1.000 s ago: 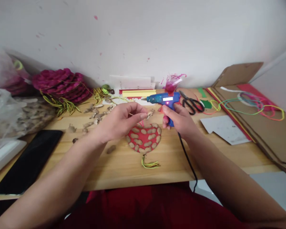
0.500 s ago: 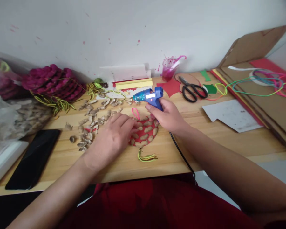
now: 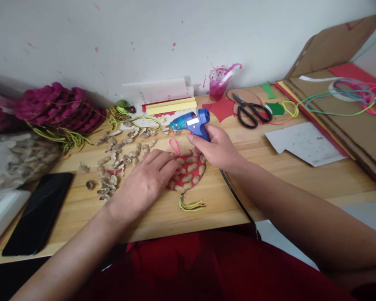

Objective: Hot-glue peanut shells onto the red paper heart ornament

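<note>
My right hand [image 3: 221, 147] is wrapped round the handle of a blue hot glue gun [image 3: 188, 121], its nozzle pointing left and its small light lit. Under it on the table lies a round red piece [image 3: 188, 170] covered with peanut shells, with a pink loop [image 3: 174, 146] at the top and a yellow-green tassel [image 3: 191, 205] at the bottom. My left hand [image 3: 152, 175] bends over the left part of this piece, fingers together and curled down. Whatever its fingertips pinch or press is hidden.
Loose peanut shells [image 3: 113, 179] lie left of my left hand, beside a black phone [image 3: 39, 213]. Stacked magenta pieces [image 3: 59, 108] stand at the back left. Behind the gun are a cup of pink liquid [image 3: 217, 85] and scissors [image 3: 250, 112]. Cardboard [image 3: 341, 125] lies right. A black cord [image 3: 236, 198] hangs over the edge.
The camera view has shifted slightly, so things appear a little further left. Both hands keep nearly the same pose, with the glue gun still held over the red piece.
</note>
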A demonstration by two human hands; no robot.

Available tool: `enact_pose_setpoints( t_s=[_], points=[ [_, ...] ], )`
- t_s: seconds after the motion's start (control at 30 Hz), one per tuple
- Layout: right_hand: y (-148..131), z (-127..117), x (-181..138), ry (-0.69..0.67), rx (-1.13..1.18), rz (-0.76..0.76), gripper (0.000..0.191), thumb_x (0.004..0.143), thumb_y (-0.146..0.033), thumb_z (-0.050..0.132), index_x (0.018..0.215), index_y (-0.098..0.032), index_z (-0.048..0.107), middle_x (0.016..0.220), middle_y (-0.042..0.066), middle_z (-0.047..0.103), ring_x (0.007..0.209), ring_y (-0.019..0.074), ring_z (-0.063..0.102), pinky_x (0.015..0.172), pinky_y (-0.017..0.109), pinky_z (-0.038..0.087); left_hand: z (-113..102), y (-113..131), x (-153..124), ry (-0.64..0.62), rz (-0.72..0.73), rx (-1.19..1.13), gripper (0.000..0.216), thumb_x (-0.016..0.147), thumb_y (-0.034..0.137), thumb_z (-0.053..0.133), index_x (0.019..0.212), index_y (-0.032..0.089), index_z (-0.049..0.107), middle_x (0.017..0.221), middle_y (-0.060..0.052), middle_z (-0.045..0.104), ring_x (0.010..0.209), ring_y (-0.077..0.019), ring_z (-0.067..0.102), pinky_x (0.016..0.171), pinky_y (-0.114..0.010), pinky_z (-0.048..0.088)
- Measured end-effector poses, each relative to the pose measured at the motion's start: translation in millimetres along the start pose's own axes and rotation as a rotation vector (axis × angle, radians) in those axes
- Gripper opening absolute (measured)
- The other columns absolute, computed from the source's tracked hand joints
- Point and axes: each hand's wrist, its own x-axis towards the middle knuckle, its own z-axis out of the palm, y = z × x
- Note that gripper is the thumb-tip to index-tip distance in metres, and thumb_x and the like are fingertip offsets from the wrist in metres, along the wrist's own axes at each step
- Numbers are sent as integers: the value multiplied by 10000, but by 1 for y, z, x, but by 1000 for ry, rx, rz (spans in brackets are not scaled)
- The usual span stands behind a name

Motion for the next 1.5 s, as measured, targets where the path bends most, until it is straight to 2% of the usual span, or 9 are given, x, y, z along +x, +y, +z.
enact_pose_setpoints(
  t_s=[0.43,0.9,1.27,1.5],
  points=[
    [1,0,0,-6,-8,-2,232,884,-392,727,774,-228,605,574,-29,607,492,155,622,442,274,429,1,-1,-1,-12,-16,-36,186,1034,201,516,1153,174,656,1151,-118,684,1097,-279,597,987,-477,497],
    [-1,0,0,-3,-8,24,208,874,-365,738,786,-218,619,610,-17,628,489,157,631,425,274,437,5,-6,-2,36,32,17,197,1025,209,554,1209,205,624,1149,-82,685,1087,-278,587,943,-463,435],
    [-2,0,0,-9,-15,41,221,872,-387,740,795,-217,622,624,-13,631,489,157,629,426,275,433,4,-5,-1,43,39,20,185,1026,220,561,1174,223,673,1166,-82,707,1084,-272,602,934,-446,401],
    [-5,-1,-1,-21,-55,52,219,869,-405,714,829,-213,618,645,-21,624,525,161,637,473,284,454,3,-4,0,88,61,16,142,1033,230,564,1075,228,700,1134,-64,717,1062,-249,590,913,-432,382]
  ],
)
